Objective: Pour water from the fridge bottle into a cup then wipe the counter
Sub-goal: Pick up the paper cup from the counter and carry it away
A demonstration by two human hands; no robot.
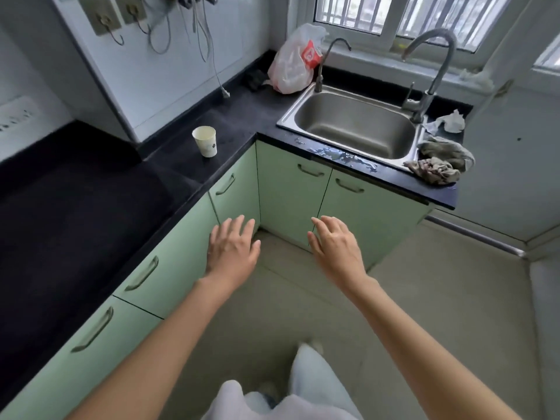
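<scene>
**Head view: both hands free, no bottle to see**

Head view, left to right: one white paper cup (205, 141) stands on the black stone counter (91, 201). One left hand (231, 248) and one right hand (335, 247) hang loose, holding nothing. One crumpled grey rag (441, 165) lies beside the steel sink (353, 125). Fetch the bottle first, I think, then pour slowly.

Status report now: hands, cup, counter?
Left hand and right hand open, holding nothing. Paper cup upright on counter. Bottle not visible. Water spilled before sink.
</scene>
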